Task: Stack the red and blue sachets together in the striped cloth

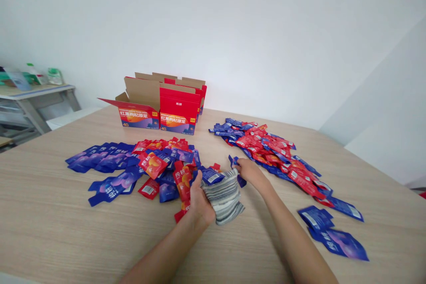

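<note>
My left hand [201, 204] is closed around a grey-and-white striped cloth [226, 197], its thumb beside a blue pouch [212, 176] that lies over the cloth's upper edge. The fingers under the cloth are hidden. My right hand [249, 171] pinches another blue pouch [241, 181] by the cloth's right edge; its fingertips are partly hidden. Just left of my left hand, a loose heap of red pouches [182, 181] and blue pouches [168, 191] spreads over the table.
Printed red-and-blue cartons [178, 117] with raised flaps stand at the back left of the wooden table [66, 222]. A long pile of red and blue pouches [276, 145] runs along the right. Loose blue pouches [339, 242] lie nearer. A side desk [36, 92] holds bottles.
</note>
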Demonstrator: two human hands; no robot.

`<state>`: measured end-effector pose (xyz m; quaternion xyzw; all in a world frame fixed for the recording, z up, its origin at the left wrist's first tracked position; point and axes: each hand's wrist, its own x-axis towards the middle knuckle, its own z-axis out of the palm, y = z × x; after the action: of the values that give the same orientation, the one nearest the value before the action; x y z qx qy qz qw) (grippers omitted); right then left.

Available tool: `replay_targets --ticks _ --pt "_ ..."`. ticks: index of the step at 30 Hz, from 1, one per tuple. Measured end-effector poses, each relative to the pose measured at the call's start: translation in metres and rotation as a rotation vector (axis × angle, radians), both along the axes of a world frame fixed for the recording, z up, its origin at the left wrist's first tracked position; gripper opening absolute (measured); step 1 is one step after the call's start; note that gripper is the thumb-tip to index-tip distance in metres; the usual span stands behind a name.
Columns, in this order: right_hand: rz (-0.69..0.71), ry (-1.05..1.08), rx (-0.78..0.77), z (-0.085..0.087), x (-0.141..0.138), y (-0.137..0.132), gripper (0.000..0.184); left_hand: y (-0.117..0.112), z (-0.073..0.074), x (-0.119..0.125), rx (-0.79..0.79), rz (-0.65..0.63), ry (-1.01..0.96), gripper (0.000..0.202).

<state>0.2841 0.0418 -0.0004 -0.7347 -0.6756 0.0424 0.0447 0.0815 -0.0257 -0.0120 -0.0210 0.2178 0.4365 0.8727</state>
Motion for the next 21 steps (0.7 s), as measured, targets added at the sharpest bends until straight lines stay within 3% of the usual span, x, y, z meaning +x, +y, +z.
replay_targets --ticks 4,10,14,18,21 --pt "0.006 0.057 0.242 0.022 0.003 -0.006 0.019 -0.001 -0.004 0.001 0.018 -0.044 -0.021 0.063" --pt "0.041 0.269 0.552 0.054 -0.004 -0.025 0.045 -0.007 -0.007 0.001 0.063 -0.039 -0.073 0.078" --pt "0.102 0.509 0.731 0.058 -0.025 -0.037 0.044 -0.007 -0.002 -0.001 0.053 -0.059 -0.056 0.076" --pt "-0.015 0.414 0.897 0.058 -0.039 -0.044 0.038 -0.004 0.005 -0.005 0.052 -0.026 -0.050 0.066" --pt "-0.043 0.492 0.956 0.053 -0.047 -0.044 0.035 -0.002 0.010 -0.008 0.053 -0.023 -0.061 0.066"
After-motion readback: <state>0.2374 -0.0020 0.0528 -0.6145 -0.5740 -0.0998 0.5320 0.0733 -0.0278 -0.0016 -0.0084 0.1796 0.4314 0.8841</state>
